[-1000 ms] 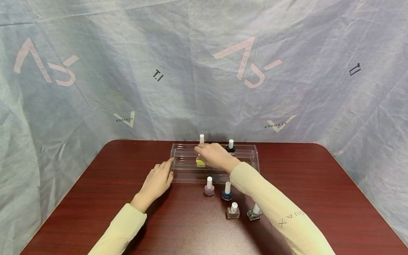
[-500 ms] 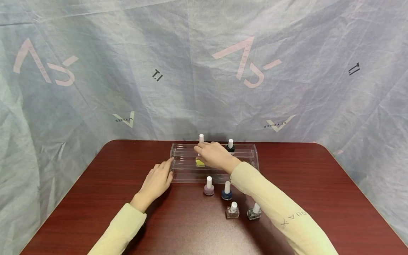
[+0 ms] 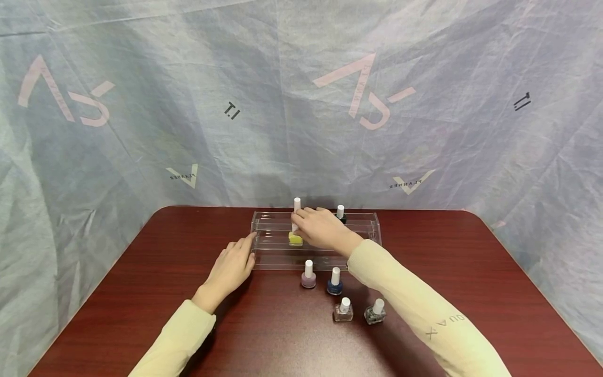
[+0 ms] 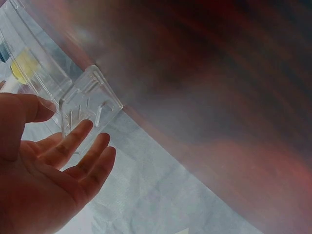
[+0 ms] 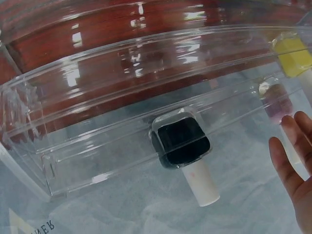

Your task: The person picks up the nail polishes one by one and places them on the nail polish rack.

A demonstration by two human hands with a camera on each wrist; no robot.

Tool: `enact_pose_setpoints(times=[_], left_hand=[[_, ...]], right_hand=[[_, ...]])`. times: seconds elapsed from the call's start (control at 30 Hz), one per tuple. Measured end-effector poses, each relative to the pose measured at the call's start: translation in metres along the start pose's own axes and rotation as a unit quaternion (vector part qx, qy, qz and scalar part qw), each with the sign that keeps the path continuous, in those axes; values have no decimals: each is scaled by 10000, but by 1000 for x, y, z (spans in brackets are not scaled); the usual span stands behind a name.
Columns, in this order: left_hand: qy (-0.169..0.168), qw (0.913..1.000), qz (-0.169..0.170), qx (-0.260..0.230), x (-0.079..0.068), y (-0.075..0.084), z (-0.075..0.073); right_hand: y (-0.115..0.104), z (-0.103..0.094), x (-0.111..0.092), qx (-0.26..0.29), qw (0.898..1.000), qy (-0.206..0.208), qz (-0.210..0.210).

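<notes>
A clear acrylic tiered rack point(image 3: 273, 259) stands near the table's back edge. My left hand point(image 3: 231, 267) has its fingertips at the rack's left end, fingers extended, as the left wrist view also shows. My right hand point(image 3: 320, 229) is over the middle of the rack, beside the white cap of a yellow nail polish bottle point(image 3: 295, 239) on a middle tier. Its fingers look loosely extended in the right wrist view, not wrapped round a bottle. Behind it, a pink polish bottle point(image 5: 277, 102) and a dark polish bottle point(image 5: 180, 141) stand on the top tier.
In front of the rack, a lilac polish bottle point(image 3: 308, 280) and a blue one point(image 3: 335, 286) stand on the table point(image 3: 264, 335). Nearer are a brownish bottle point(image 3: 343, 312) and a dark glittery one point(image 3: 375, 314), beside the right sleeve. A grey fabric sheet point(image 3: 282, 131) hangs behind.
My right hand has shifted slightly right, away from the yellow polish bottle, so more of that bottle shows. My left hand stays at the rack's end.
</notes>
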State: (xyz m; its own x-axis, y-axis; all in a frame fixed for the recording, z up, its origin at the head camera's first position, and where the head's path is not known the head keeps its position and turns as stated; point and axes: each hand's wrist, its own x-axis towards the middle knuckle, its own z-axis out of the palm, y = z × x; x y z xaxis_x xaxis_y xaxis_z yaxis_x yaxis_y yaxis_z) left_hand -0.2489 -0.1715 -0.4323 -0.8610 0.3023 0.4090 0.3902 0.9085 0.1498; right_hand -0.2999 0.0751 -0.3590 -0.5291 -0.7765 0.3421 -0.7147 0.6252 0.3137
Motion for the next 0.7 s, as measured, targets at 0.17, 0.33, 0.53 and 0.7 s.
enact_pose_setpoints(times=[0.17, 0.33, 0.53, 0.7], left_hand=[[5, 10000, 8, -33, 0, 0, -1], [-7, 10000, 11, -35, 0, 1, -1], [-34, 10000, -14, -27, -1, 1, -2], [-54, 10000, -26, -20, -1, 1, -2]], right_hand=[[0, -5, -5, -19, 10000, 29, -18], [0, -9, -11, 39, 9999, 139, -66], [1, -11, -21, 44, 9995, 317, -58], [1, -15, -30, 19, 9991, 410, -49]])
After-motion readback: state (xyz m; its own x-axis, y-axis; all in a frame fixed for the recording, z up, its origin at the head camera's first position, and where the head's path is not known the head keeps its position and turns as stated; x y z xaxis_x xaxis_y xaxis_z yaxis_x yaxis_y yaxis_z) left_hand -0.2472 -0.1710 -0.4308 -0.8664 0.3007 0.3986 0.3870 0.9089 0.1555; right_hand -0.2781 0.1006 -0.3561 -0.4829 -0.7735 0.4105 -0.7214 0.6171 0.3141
